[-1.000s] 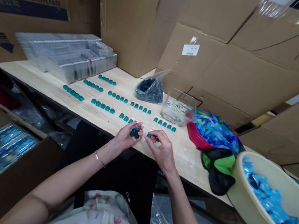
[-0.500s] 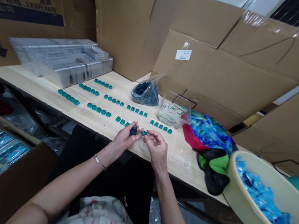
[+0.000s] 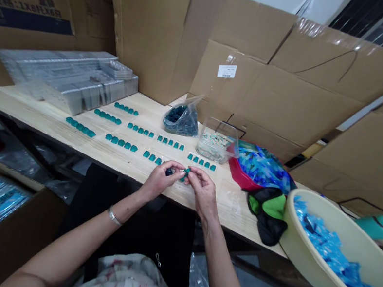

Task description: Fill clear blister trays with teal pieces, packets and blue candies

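Close together above the table's front edge are my two hands. My left hand (image 3: 158, 180) is curled around dark teal pieces (image 3: 169, 172), only partly visible in its palm. With thumb and finger, my right hand (image 3: 203, 194) pinches a small teal block (image 3: 187, 172), which the left fingertips seem to touch too. Behind the hands, similar teal blocks lie in short rows, such as a front row (image 3: 121, 142) and a right row (image 3: 201, 161). A clear plastic bag (image 3: 189, 124) of dark teal pieces stands open farther back.
Right of the bag are a clear tub (image 3: 208, 152) of small strips, a red basin (image 3: 236, 172) of blue packets, a black-green cloth (image 3: 270, 212) and a cream basin (image 3: 302, 247). Stacked clear trays (image 3: 66, 74) occupy the back left. An open carton (image 3: 32, 224) is at lower left.
My left fingers have closed in from a more open palm, and their tips have come up to the block in my right hand. The view has shifted slightly.
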Tool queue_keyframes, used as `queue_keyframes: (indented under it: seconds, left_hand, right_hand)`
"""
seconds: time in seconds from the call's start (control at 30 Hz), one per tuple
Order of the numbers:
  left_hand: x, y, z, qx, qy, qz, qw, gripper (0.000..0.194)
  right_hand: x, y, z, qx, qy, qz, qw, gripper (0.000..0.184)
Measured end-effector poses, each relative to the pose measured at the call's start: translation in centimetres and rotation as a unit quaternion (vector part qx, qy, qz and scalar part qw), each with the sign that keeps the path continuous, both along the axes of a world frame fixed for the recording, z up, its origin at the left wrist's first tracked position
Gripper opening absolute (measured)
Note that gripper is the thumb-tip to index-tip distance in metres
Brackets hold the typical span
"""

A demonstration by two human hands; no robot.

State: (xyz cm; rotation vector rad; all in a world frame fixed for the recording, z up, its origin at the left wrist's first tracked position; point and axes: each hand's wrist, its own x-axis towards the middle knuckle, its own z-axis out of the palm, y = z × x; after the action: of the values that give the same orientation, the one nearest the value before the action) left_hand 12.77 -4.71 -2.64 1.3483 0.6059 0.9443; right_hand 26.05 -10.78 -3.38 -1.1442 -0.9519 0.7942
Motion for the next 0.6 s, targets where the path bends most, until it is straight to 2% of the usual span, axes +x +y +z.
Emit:
queue_keyframes:
  seconds: [0.1, 0.23, 0.4, 0.5, 0.6]
  left_hand:
    - [-0.1, 0.0, -0.1, -0.079, -0.032, -0.058, 0.995, 0.030]
    - [-0.2, -0.3, -0.2, -0.144, -0.060, -0.099, 0.983, 0.030]
    - [-0.4, -0.5, -0.3, -0.228, -0.104, -0.182, 0.951, 0.025]
    - [0.0, -0.6, -0.6, -0.269, -0.123, -0.184, 0.937, 0.024]
    - [0.6, -0.6, -1.4, -0.292, -0.124, -0.156, 0.935, 0.027]
  right_hand:
    - [0.2, -0.1, -0.1, 0.005, -0.005, 0.019, 1.000, 0.024]
    - [0.1, -0.4, 0.1, 0.000, -0.018, 0.024, 1.000, 0.023]
    - [-0.2, -0.8, 0.4, -0.025, 0.022, 0.039, 0.999, 0.024]
    - [0.0, -1.0, 0.2, -0.034, 0.008, 0.020, 0.999, 0.022]
    - [0.4, -1.5, 0.1, -0.038, -0.080, -0.010, 0.996, 0.022]
